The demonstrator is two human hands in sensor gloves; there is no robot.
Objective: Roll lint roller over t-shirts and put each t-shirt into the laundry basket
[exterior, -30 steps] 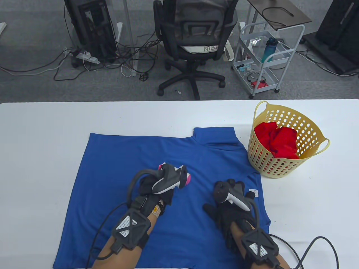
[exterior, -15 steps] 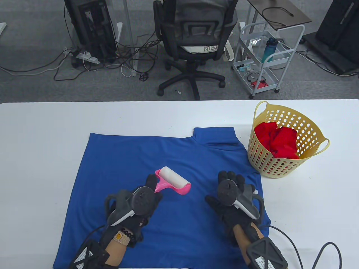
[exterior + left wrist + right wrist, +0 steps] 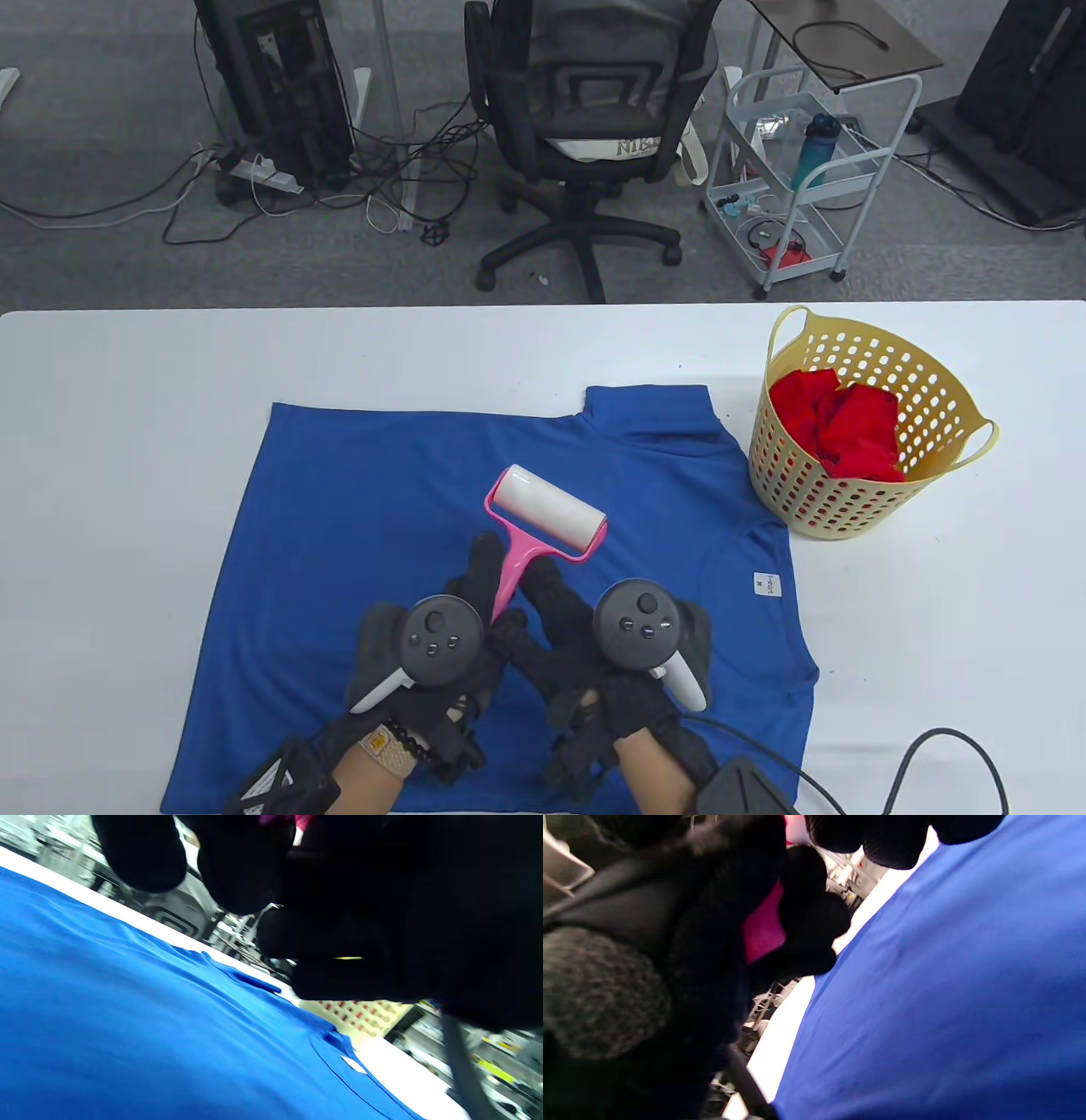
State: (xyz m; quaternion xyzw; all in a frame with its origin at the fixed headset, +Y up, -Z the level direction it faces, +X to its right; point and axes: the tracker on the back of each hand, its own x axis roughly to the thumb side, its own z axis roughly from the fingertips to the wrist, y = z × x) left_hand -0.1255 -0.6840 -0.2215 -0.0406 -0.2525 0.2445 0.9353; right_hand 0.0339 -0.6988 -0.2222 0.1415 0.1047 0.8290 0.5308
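Both hands now together on lint roller [image 3: 543, 526] handle over blue t-shirt [image 3: 356, 509], right hand [image 3: 594, 645] moved in beside left hand [image 3: 441, 637]; probable handover, rolling unfinished.

Our left hand [image 3: 441, 628] and right hand [image 3: 594, 645] meet side by side, fingers curled around the roller handle [image 3: 509, 577].

I work at a white table [image 3: 127, 407] in what looks like an office or lab: gray carpet floor beyond it, a black swivel office chair [image 3: 585, 127] at twelve o'clock, a computer tower [image 3: 288, 85] with a power strip [image 3: 259, 172] and tangled cables [image 3: 407, 170] at eleven o'clock, and a white wire utility cart [image 3: 797, 170] holding a blue water bottle [image 3: 814, 148] at one o'clock.
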